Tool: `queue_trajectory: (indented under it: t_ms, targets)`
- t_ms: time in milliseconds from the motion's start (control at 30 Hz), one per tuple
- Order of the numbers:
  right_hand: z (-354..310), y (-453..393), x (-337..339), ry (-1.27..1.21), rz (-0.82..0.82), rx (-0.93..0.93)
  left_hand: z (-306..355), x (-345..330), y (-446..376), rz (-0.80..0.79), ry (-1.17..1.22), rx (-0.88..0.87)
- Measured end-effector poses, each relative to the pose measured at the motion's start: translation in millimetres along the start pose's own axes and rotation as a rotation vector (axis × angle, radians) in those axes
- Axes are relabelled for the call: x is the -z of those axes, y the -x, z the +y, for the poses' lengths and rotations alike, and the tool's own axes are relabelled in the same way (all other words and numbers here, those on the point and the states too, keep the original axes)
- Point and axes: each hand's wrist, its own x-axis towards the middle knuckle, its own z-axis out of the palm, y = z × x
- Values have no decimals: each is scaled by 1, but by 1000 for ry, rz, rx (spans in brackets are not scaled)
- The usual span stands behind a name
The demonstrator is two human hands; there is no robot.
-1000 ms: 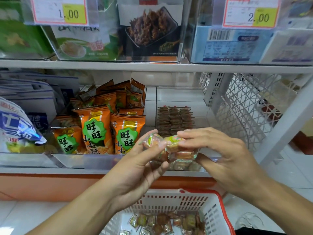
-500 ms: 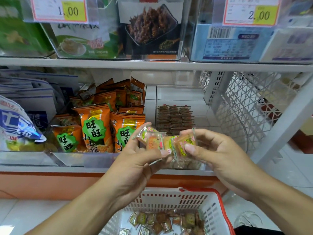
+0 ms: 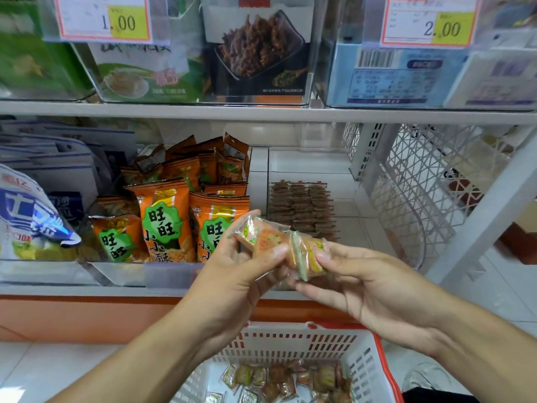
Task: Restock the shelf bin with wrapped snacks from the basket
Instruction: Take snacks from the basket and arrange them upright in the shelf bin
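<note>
A white metal shop shelf [image 3: 261,113] is standing over a pale tiled floor [image 3: 43,370], with an orange kick panel under its lower board. Above the left hand [image 3: 232,274], a price tag [image 3: 104,18] is reading "1.00". Left of that hand, orange foil snack bags [image 3: 162,219] with green badges and Chinese characters are leaning upright in a clear bin. The left hand is pinching a small clear-wrapped snack [image 3: 261,237] between thumb and fingers, its long axis tilting up to the left. The right hand [image 3: 374,289] is gripping a second clear-wrapped snack [image 3: 309,254] with green and pink print, touching the first. Behind both hands, a clear plastic shelf bin [image 3: 305,167] is holding neat rows of brown wrapped snacks [image 3: 300,207]. Below the hands, a white slotted plastic basket with a red rim [image 3: 293,341] is holding loose wrapped snacks. Above the right hand, a second price tag [image 3: 430,20] is reading "2.00".
</note>
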Motion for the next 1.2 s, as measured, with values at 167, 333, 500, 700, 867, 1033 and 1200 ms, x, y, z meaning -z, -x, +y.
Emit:
queue_trajectory:
  t_ms: [167,333,500,700,867,1033,1200]
  targets:
    - [1,0,0,105,48,-46,5,-1,2,-31,62,64]
    - [-2,2,0,79,-70,-63,3,0,1,-9,-22,59]
    - [-3,4,3,69,-114,-65,4,4,0,29,-66,24]
    - [-19,12,9,318,-95,3,4,8,-3,78,-136,-94]
    - [-17,12,5,153,-145,-36,-3,7,3,67,-376,-267]
    - [2,2,1,55,30,-111,-3,5,7,4,-460,-354]
    - [-1,1,5,163,60,-94,-1,10,7,7,-467,-317]
